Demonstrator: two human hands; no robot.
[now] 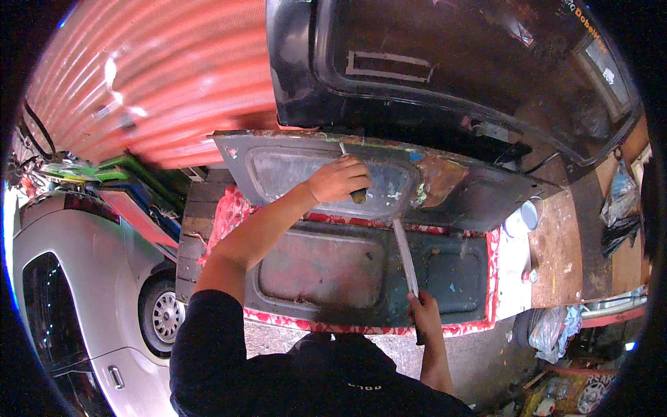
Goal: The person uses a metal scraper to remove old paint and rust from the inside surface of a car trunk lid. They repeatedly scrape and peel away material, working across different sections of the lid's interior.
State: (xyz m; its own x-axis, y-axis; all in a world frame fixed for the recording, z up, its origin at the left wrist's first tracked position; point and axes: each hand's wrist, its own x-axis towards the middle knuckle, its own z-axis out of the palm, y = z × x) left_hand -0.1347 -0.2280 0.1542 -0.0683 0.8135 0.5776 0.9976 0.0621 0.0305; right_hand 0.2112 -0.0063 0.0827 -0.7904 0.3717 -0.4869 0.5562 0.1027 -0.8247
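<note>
A worn grey sheet-metal car panel point(326, 267) with pressed recesses lies across a red patterned cloth point(226, 212) in front of me. My left hand point(339, 179) reaches to the panel's far raised part and grips a tool with a brown wooden handle, its thin metal tip pointing up against the rim. My right hand point(425, 314) is at the panel's near edge, closed around a long flat metal bar point(405, 256) that slants up across the panel.
A black open car boot lid point(445, 62) looms beyond the panel. A red corrugated wall point(160, 83) stands at left. A silver car point(76, 292) is at lower left. A wooden board point(556, 250) with a white tub point(529, 214) lies at right, bags beyond it.
</note>
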